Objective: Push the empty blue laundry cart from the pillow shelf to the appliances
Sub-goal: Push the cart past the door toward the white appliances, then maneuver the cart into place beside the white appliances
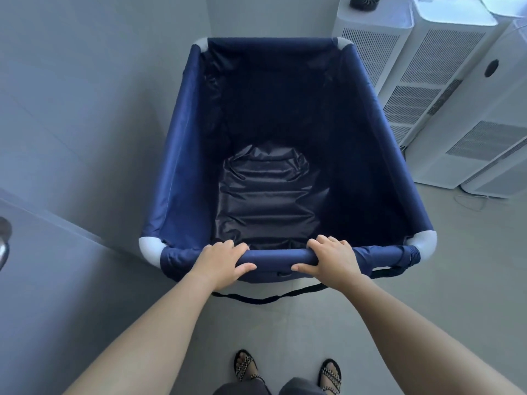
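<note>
The blue laundry cart [185, 155] fills the middle of the view, a navy fabric bin on a frame with white corner joints. Its inside is empty, showing only the creased dark lining at the bottom. My left hand [222, 262] is wrapped over the near top rail, left of centre. My right hand [332, 259] grips the same rail, right of centre. Several white tower appliances [445, 89] with vented fronts stand in a row just right of the cart's far end.
A grey wall [85, 109] runs close along the cart's left side and meets a corner beyond its far rail. A door with a metal handle [4, 240] is at the left edge. A black strap [265, 299] hangs below the near rail. Grey floor lies underfoot.
</note>
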`<action>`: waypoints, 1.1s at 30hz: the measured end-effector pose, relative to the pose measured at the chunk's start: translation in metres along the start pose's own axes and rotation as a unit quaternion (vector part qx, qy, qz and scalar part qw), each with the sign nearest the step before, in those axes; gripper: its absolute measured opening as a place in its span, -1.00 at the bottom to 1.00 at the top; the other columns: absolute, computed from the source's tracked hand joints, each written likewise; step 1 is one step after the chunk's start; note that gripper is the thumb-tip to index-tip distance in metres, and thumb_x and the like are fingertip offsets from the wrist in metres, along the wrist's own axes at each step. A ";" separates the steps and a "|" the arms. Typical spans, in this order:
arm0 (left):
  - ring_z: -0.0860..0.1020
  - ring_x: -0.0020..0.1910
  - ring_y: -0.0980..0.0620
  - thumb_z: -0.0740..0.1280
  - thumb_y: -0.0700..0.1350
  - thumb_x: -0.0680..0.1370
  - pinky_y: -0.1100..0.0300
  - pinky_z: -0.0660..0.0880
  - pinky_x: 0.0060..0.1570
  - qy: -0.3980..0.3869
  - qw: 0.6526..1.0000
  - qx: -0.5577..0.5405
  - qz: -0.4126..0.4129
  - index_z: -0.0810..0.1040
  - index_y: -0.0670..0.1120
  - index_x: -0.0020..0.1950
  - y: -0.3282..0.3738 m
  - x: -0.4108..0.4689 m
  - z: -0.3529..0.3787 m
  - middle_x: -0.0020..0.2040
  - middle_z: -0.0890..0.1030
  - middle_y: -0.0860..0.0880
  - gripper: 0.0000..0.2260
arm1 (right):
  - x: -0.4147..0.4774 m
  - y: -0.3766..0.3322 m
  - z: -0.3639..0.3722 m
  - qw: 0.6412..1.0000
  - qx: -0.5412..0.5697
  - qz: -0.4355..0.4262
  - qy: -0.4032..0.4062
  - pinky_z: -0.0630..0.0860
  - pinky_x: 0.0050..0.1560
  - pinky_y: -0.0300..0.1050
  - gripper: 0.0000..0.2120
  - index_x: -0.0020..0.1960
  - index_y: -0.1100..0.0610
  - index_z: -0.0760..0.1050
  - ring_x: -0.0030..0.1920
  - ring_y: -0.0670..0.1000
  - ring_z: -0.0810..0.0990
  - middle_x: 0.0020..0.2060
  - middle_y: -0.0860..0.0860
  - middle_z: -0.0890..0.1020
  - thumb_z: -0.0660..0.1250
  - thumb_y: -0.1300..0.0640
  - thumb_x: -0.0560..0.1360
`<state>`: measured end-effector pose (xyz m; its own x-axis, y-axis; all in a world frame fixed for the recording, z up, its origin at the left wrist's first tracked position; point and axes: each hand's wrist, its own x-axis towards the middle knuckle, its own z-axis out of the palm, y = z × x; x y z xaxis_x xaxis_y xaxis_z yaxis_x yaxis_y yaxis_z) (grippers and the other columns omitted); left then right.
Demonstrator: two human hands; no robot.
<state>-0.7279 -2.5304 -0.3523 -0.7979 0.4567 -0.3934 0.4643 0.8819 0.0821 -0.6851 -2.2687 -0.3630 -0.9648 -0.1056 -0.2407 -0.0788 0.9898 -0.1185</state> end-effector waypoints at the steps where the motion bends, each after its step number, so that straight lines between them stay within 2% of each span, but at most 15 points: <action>1: 0.49 0.03 -0.07 0.05 0.29 0.53 0.04 0.40 0.01 0.009 1.000 0.002 0.000 0.32 0.06 0.27 0.000 -0.002 0.003 0.09 0.51 -0.02 -0.56 | -0.001 0.002 0.000 1.000 0.011 -0.005 0.001 0.29 -0.16 -0.13 -0.35 -0.03 -0.02 0.43 -0.16 -0.05 0.42 -0.20 -0.12 0.45 -0.01 -0.54 0.28; 6: 0.49 0.01 -0.04 0.05 0.30 0.52 0.06 0.39 -0.05 0.033 0.999 0.013 -0.004 0.34 0.07 0.23 0.008 -0.010 0.012 0.05 0.51 0.02 -0.57 | -0.008 0.013 0.002 0.998 0.045 -0.038 0.003 0.22 -0.34 -0.19 -0.34 -0.09 -0.05 0.43 -0.22 -0.08 0.40 -0.25 -0.15 0.43 -0.08 -0.55 0.26; 11: 0.49 0.02 -0.04 0.06 0.29 0.53 0.05 0.40 0.01 0.022 0.999 0.018 -0.024 0.33 0.07 0.25 0.024 -0.023 0.016 0.07 0.51 0.00 -0.58 | -0.019 0.019 0.006 0.997 0.050 -0.061 0.003 0.23 -0.33 -0.17 -0.31 -0.07 -0.06 0.45 -0.23 -0.08 0.39 -0.25 -0.15 0.42 -0.13 -0.55 0.25; 16: 0.47 -0.01 -0.02 0.05 0.29 0.52 0.07 0.38 0.00 0.017 0.999 0.002 -0.039 0.34 0.10 0.22 0.039 -0.038 0.025 0.02 0.49 0.03 -0.60 | -0.031 0.027 0.010 0.995 0.057 -0.077 -0.024 0.23 -0.30 -0.16 -0.41 -0.06 -0.07 0.44 -0.21 -0.08 0.37 -0.24 -0.15 0.40 -0.01 -0.52 0.31; 18: 0.48 -0.05 0.00 0.00 0.28 0.53 0.08 0.36 -0.05 0.030 0.997 -0.019 -0.064 0.39 0.10 0.10 0.046 -0.043 0.028 -0.09 0.48 0.06 -0.64 | -0.036 0.029 0.012 0.994 0.061 -0.085 -0.034 0.23 -0.29 -0.16 -0.43 -0.05 -0.06 0.44 -0.21 -0.07 0.36 -0.23 -0.15 0.39 0.03 -0.51 0.32; 21: 0.44 -0.19 0.00 -0.07 0.25 0.54 0.10 0.29 -0.15 0.066 0.987 -0.049 -0.137 0.38 0.04 -0.24 0.064 -0.044 0.031 -0.24 0.43 0.06 -0.60 | -0.042 0.034 0.009 0.989 0.030 -0.129 -0.063 0.25 -0.27 -0.13 -0.45 0.02 -0.01 0.40 -0.16 -0.02 0.41 -0.17 -0.10 0.41 0.04 -0.45 0.39; 23: 0.39 -0.22 -0.01 -0.02 0.21 0.57 0.11 0.27 -0.18 0.106 0.981 -0.039 -0.155 0.36 0.00 -0.32 0.077 -0.044 0.036 -0.25 0.38 0.04 -0.59 | -0.044 0.041 0.007 0.980 -0.017 -0.182 -0.074 0.26 -0.26 -0.10 -0.47 0.05 0.02 0.37 -0.08 0.03 0.47 -0.09 -0.05 0.47 0.01 -0.41 0.44; 26: 0.45 -0.15 -0.02 -0.07 0.28 0.53 0.11 0.33 -0.10 0.106 0.984 -0.056 -0.134 0.49 -0.03 -0.23 0.082 -0.046 0.039 -0.20 0.39 0.04 -0.49 | -0.045 0.049 0.008 0.971 -0.027 -0.224 -0.072 0.28 -0.26 -0.09 -0.47 0.05 0.02 0.37 -0.06 0.04 0.48 -0.07 -0.03 0.49 -0.02 -0.40 0.45; 29: 0.45 -0.17 0.07 -0.27 0.51 0.30 0.11 0.36 -0.01 0.042 0.991 -0.080 -0.100 0.48 0.04 -0.04 0.081 -0.047 0.036 -0.17 0.46 0.11 -0.24 | -0.046 0.051 0.010 0.967 0.001 -0.245 -0.072 0.27 -0.29 -0.11 -0.47 -0.06 0.02 0.31 -0.15 0.02 0.47 -0.17 -0.07 0.44 -0.07 -0.42 0.42; 33: 0.49 -0.18 0.05 -0.40 0.53 0.24 0.11 0.35 -0.10 0.102 0.986 -0.058 -0.119 0.49 0.06 -0.09 0.087 -0.048 0.041 -0.19 0.53 0.10 -0.15 | -0.041 0.054 0.012 0.966 0.010 -0.251 -0.064 0.25 -0.30 -0.13 -0.47 -0.14 -0.01 0.23 -0.23 -0.02 0.41 -0.21 -0.08 0.45 -0.15 -0.45 0.36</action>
<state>-0.6338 -2.4808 -0.3641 -0.9453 0.2391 -0.2219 0.2173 0.9689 0.1184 -0.6463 -2.2116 -0.3712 -0.7673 -0.5839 -0.2651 -0.5222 0.8089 -0.2703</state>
